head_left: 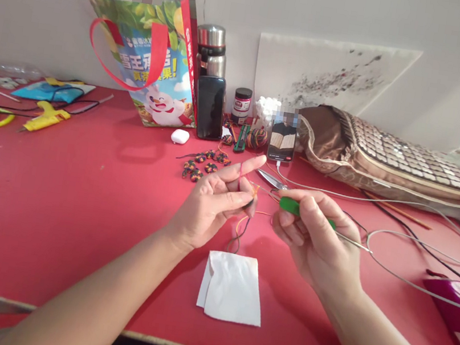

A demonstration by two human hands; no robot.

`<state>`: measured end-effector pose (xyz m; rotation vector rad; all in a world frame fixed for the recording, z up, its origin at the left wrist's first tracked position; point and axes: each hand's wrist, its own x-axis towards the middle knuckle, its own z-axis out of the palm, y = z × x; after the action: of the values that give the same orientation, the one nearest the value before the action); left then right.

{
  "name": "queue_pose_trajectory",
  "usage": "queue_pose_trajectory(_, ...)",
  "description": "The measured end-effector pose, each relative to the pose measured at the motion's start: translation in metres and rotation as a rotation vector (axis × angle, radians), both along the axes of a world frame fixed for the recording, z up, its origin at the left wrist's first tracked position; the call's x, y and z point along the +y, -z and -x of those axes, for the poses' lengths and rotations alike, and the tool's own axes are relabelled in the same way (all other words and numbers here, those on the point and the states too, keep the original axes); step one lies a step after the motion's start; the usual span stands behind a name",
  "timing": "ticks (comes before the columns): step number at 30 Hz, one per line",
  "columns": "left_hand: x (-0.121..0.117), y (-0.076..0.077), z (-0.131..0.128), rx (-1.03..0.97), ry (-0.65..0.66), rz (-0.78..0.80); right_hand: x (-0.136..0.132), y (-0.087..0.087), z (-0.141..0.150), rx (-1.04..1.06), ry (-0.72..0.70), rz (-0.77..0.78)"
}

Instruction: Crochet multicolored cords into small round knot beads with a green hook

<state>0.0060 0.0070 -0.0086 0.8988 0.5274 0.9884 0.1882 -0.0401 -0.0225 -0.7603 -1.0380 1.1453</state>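
My left hand point(226, 195) pinches a small piece of multicoloured crochet work point(255, 191) between thumb and fingers. A strand of yarn is looped over its raised index finger, and dark and orange yarn point(240, 234) hangs below. My right hand point(320, 232) is closed around a crochet hook with a green handle point(289, 205); its metal shaft sticks out on both sides. The hook's tip is near the held piece, but whether it sits in a stitch I cannot tell. Behind my hands lie finished-looking multicoloured yarn flowers point(197, 174) and scissors point(271, 178).
A folded white tissue point(234, 288) lies near the front edge. At the back stand a shopping bag point(150, 68), a thermos point(211, 48), a dark phone point(211, 106) and a lit phone point(282, 140) with a cable. A yellow glue gun point(47, 117) is left; a power strip point(457, 313) right.
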Motion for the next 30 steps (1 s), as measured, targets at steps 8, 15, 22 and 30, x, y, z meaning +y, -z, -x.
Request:
queue_pose_trajectory(8, -0.004, 0.005, -0.002, 0.116, -0.135, -0.200, 0.001, 0.001, 0.001, 0.010, 0.006, -0.002)
queue_pose_trajectory(15, -0.015, 0.002, -0.011, 0.224, -0.238, -0.299, -0.008, 0.008, 0.010, -0.224, 0.210, -0.074)
queue_pose_trajectory(22, -0.014, 0.004, -0.015, -0.018, -0.058, 0.035, -0.014, 0.017, 0.016, -0.424, 0.351, -0.221)
queue_pose_trajectory(30, -0.005, 0.002, -0.004, 0.061, -0.076, -0.042, -0.010, 0.016, 0.003, -0.389, 0.214, -0.228)
